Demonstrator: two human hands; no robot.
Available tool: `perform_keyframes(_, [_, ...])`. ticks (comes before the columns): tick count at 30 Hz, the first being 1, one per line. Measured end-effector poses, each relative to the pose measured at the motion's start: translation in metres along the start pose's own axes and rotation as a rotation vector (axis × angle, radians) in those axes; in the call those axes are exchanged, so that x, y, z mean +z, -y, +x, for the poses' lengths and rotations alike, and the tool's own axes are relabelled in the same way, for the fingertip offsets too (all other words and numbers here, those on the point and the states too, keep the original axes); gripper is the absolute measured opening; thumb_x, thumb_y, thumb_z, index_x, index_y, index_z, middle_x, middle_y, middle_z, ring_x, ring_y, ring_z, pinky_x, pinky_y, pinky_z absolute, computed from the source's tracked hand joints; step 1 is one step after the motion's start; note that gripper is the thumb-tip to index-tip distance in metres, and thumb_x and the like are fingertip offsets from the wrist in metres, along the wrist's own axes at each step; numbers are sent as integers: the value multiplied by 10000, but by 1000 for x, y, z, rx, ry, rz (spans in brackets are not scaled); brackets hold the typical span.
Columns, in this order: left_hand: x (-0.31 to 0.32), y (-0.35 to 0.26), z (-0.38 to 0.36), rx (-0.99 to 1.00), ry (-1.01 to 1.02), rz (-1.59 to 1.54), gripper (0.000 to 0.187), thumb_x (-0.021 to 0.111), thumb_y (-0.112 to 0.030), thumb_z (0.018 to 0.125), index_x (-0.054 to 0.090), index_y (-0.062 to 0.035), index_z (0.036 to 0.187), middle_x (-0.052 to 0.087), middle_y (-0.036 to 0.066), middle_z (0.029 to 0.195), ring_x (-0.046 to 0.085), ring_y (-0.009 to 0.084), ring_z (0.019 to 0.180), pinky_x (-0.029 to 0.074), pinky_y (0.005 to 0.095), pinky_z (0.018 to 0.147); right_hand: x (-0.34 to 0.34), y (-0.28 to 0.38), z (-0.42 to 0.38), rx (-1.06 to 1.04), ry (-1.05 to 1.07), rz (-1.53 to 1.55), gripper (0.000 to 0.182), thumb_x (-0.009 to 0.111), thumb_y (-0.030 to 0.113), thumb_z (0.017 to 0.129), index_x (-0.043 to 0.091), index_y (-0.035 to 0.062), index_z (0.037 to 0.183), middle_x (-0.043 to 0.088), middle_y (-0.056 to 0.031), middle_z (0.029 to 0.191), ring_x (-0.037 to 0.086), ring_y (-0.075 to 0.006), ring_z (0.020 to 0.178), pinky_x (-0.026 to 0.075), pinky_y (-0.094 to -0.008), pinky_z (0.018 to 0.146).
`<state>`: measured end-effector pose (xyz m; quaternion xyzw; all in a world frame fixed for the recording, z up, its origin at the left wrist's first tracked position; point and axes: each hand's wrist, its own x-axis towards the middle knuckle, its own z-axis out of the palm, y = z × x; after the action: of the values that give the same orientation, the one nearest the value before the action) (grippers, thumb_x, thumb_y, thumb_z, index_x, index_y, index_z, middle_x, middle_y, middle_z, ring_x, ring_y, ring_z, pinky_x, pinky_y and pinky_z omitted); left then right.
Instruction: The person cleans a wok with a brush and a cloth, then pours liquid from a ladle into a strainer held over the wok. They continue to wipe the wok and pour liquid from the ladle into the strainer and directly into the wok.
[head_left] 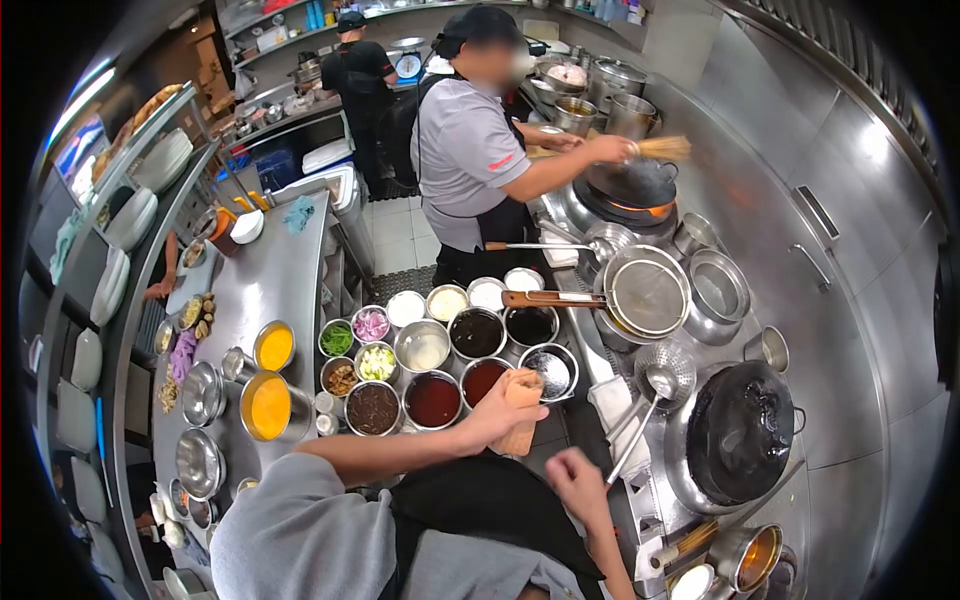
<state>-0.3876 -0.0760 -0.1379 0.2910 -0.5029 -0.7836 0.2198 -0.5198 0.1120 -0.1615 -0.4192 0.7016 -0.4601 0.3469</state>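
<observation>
Your left hand is stretched forward and closed on a folded orange-brown cloth, the fingers wrapped over its upper part so that the cloth hangs down from your grip toward your body, its long side running roughly from the far end under your fingers back to you. Your right hand sits nearer your chest, fingers curled in a loose fist; it looks empty, though whether it pinches anything you cannot tell from here. Just past its knuckles, up and to the right, runs the handle of a ladle, slanting away from you to its bowl, which rests by a small wire strainer. So the ladle lies nearer your right hand, the cloth is already in your left. Beyond the cloth, just ahead of your left fingers, stand round tubs of sauce, among them a red sauce tub and a near-empty steel bowl. Well off to the right of both hands sits the dark wok on its burner. A co-worker scrubs another wok farther along.
</observation>
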Motion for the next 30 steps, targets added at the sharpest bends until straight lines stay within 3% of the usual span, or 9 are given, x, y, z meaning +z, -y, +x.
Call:
perform_keyframes(2, [-4,5,-20,-38,-160,-76,599,838,-128,837,486,-68,1317,573,30,1183,579,122,1083,488,306,966,19,-14,-9,2,186,-225,241,621,205,1018,667,8,885,631,-119,729,545,-148,638,464,-300,636])
perform_keyframes(3, [-12,33,-12,111,-138,-49,582,832,-108,841,489,-66,1310,571,30,1186,572,110,1088,491,301,960,27,-9,-6,11,131,-193,266,616,220,1020,666,8,867,612,-131,712,538,-167,619,463,-311,627])
perform_keyframes(6, [-7,23,-4,96,-84,-24,575,822,-87,851,484,-63,1315,569,25,1177,579,101,1061,494,283,948,46,5,2,-1,-66,-81,314,605,250,1024,669,4,840,605,-168,690,562,-244,576,474,-354,603])
perform_keyframes(7, [-8,26,-1,128,-95,-57,585,824,-80,848,476,-64,1319,575,30,1172,582,102,1051,495,281,948,49,10,5,10,-108,-121,331,577,253,1040,685,-4,862,615,-138,700,594,-167,644,477,-327,634])
perform_keyframes(10, [-14,14,-7,127,-117,-83,579,815,-48,852,474,-62,1320,608,40,1153,614,121,1043,529,299,924,60,2,13,33,-196,-119,303,589,240,1026,681,-1,868,614,-143,703,573,-169,638,463,-341,618])
perform_keyframes(14, [-28,12,-9,86,-196,23,541,791,-25,871,488,-49,1318,655,69,1149,656,152,1026,558,322,910,60,7,20,37,-303,-2,241,633,216,999,668,2,892,593,-59,688,521,-86,643,437,-298,598])
perform_keyframes(15, [-27,10,-11,74,-213,31,539,784,-21,876,488,-45,1325,660,78,1157,658,158,1029,557,323,918,59,9,20,52,-335,31,218,653,201,974,651,0,890,583,-176,691,587,-264,580,460,-370,577])
perform_keyframes(26, [64,15,5,158,-71,288,567,757,8,884,458,3,1366,630,93,1199,637,168,1080,519,306,959,-19,-15,-10,50,-480,206,195,712,183,922,645,18,842,548,-67,596,491,-125,515,399,-314,507])
perform_keyframes(30, [131,39,30,58,99,343,598,771,-12,874,447,-2,1376,599,93,1251,634,190,1137,508,318,986,-77,-59,-40,114,-768,239,213,674,196,963,652,7,866,577,-34,652,504,-63,595,404,-284,531])
